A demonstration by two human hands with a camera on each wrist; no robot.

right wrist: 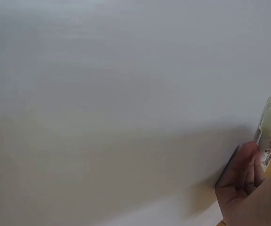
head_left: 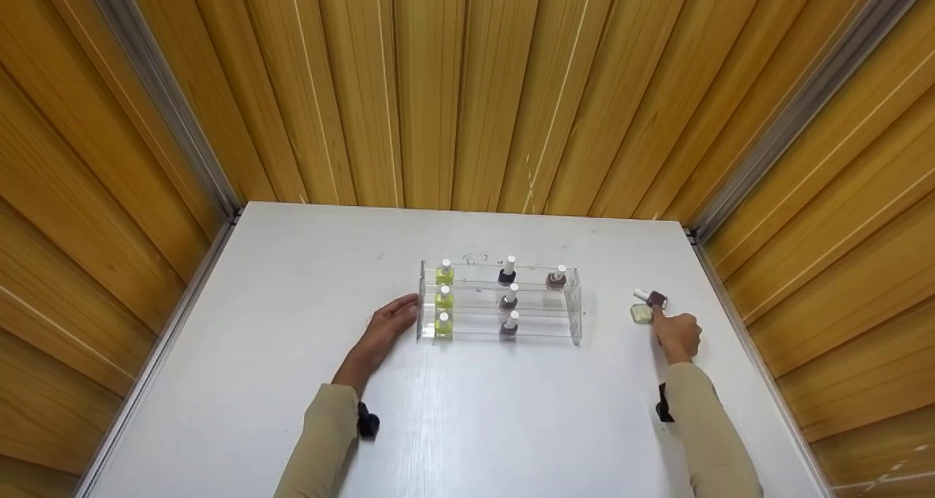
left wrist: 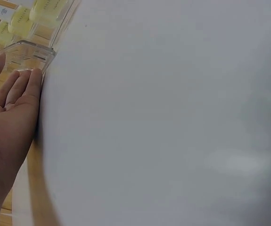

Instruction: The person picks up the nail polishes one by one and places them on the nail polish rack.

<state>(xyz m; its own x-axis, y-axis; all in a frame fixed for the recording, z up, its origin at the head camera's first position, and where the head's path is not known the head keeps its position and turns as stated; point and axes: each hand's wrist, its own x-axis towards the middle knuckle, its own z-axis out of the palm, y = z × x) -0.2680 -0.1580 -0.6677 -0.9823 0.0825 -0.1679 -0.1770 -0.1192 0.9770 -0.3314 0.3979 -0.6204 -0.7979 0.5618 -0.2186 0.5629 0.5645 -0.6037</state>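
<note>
A clear stepped display rack [head_left: 540,330] stands on the table with small white-capped nail polish bottles on its tiers. Yellow bottles [head_left: 443,326] fill a column at its left, dark ones [head_left: 509,325] another in the middle, and a brown bottle [head_left: 556,279] is at top right. My left hand [head_left: 391,326] rests its fairly straight fingers against the rack's left end. At the right, my right hand [head_left: 677,334] pinches a dark brown nail polish bottle [head_left: 657,299], its white cap pointing left. Beside it lies a pale green bottle [head_left: 641,313], also near my fingers in the right wrist view.
The white table [head_left: 292,264] reaches back to a wood-patterned wall [head_left: 453,89]. Metal posts [head_left: 164,82] stand at the rear corners. Each wrist carries a black strap mount [head_left: 368,421].
</note>
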